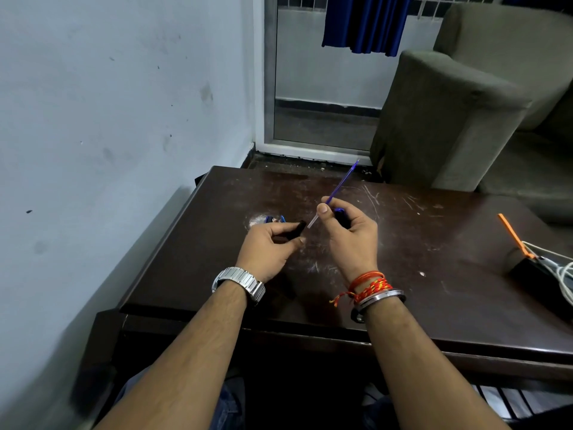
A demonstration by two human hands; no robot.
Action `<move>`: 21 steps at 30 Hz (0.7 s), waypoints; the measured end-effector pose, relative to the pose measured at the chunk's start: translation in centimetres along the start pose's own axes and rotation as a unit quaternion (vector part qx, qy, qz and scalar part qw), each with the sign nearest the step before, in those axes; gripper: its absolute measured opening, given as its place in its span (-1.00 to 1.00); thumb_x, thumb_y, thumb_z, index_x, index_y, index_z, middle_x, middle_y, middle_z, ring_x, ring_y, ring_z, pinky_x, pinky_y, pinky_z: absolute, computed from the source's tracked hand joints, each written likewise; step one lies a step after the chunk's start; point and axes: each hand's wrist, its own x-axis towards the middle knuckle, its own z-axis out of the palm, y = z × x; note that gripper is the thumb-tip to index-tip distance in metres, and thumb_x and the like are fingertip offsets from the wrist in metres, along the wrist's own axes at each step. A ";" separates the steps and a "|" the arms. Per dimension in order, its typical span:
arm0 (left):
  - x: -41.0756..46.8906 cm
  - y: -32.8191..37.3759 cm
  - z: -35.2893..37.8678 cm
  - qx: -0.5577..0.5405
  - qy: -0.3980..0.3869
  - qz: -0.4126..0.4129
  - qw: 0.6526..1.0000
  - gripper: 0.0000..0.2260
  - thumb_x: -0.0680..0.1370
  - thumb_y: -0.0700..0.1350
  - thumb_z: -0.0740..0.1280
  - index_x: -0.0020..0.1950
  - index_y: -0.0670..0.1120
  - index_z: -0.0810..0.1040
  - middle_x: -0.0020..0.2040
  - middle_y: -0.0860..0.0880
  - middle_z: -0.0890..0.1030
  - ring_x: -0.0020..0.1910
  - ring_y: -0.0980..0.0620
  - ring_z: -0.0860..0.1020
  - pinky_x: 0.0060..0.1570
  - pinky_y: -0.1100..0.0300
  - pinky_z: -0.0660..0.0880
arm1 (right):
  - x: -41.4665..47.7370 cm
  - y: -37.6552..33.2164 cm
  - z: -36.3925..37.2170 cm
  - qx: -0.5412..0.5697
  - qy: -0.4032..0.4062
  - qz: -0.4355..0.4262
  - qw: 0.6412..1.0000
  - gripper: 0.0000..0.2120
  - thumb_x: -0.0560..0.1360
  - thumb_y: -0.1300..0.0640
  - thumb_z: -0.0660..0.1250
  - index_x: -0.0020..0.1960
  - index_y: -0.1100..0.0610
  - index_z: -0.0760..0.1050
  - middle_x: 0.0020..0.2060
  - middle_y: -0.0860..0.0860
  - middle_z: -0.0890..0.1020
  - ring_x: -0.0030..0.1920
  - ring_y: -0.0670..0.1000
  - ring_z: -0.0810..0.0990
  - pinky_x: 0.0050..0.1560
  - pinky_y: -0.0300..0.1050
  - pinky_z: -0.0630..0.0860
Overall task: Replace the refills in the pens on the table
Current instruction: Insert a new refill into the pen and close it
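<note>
My left hand (269,248) is closed around a black pen barrel (297,230), whose open end points right. My right hand (350,232) pinches a thin blue refill (342,181) between thumb and forefinger; its long end slants up and away, and its clear end (311,222) sits just off the barrel's mouth. A black and blue pen part (340,216) is tucked in the right palm. Small blue pen parts (276,219) lie on the dark brown table (403,243) beyond my left hand.
A black box with an orange-handled tool (514,237) and white cable (558,268) sits at the table's right edge. A pale wall runs along the left. A grey sofa (449,119) stands behind the table, next to a glass door.
</note>
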 end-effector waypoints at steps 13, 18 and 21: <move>-0.1 -0.2 0.0 -0.028 -0.036 -0.019 0.999 -0.71 0.31 -0.18 0.61 -0.05 0.09 0.72 -0.15 0.01 0.74 -0.11 -0.04 0.71 0.03 -0.11 0.62 | -0.3 -0.2 0.2 -0.013 -0.036 0.011 0.999 -0.87 0.52 0.13 0.44 -0.05 -0.11 0.65 -0.26 -0.34 0.69 -0.16 -0.33 0.64 -0.14 -0.46 0.49; -0.1 -0.2 0.0 -0.039 -0.034 -0.015 0.999 -0.69 0.35 -0.25 0.57 0.06 -0.05 0.70 -0.11 -0.03 0.74 -0.09 -0.02 0.71 0.06 -0.08 0.61 | -0.7 0.0 0.6 -0.033 -0.098 0.070 0.992 -0.91 0.52 0.12 0.45 -0.07 -0.07 0.67 -0.35 -0.15 0.70 -0.35 -0.20 0.62 -0.28 -0.25 0.57; -0.1 -0.1 -0.2 -0.051 -0.045 -0.009 0.998 -0.70 0.39 -0.25 0.54 0.10 -0.04 0.69 -0.10 -0.03 0.74 -0.08 -0.03 0.71 0.06 -0.09 0.61 | -0.7 -0.1 0.6 -0.034 -0.100 0.087 0.991 -0.93 0.50 0.08 0.46 -0.02 0.03 0.69 -0.33 -0.08 0.71 -0.36 -0.16 0.64 -0.26 -0.17 0.59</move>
